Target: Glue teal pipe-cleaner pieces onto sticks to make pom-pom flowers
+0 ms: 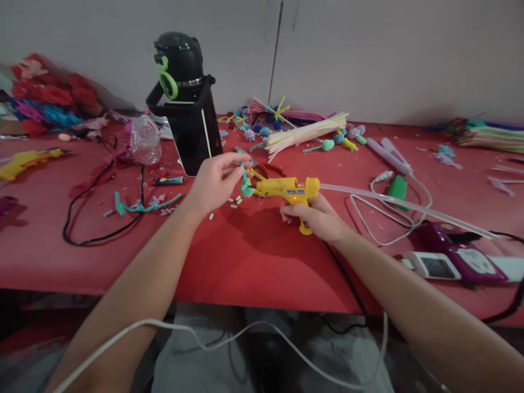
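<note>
A yellow hot glue gun (282, 187) is gripped by its handle in my right hand (313, 215), its nozzle pointing left. From its back end a long clear glue stick (393, 202) sticks out to the right. My left hand (219, 183) pinches a thin green pipe cleaner stem, and a fluffy green pipe cleaner piece (246, 190) hangs at its lower end, right at the nozzle. Whether nozzle and piece touch, I cannot tell. Small pale green bits (236, 202) lie on the red table below. Pliers with red handles (270, 171) lie behind the gun.
A tall black bottle in a carrier (192, 125) stands behind my left hand. Bundled pipe cleaners (307, 135) lie at the back. On the right are a purple power strip (458, 254), a white charger (434, 266) and cables. Another yellow glue gun (28, 162) lies far left. A white cable crosses my lap.
</note>
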